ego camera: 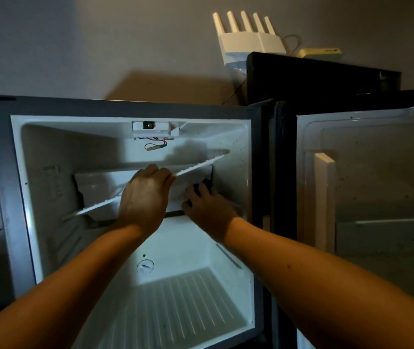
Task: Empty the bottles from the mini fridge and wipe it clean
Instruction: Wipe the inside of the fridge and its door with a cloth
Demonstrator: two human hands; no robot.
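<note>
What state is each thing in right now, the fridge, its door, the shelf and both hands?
Mini fridge: no bottles visible.
Door: swung open.
Wire shelf: tilted, its right end higher.
Left hand: grips the shelf.
Right hand: holds something dark, unclear.

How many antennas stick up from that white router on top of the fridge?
5, in a row on the white router against the wall, from left to right. None seems hidden.
</note>
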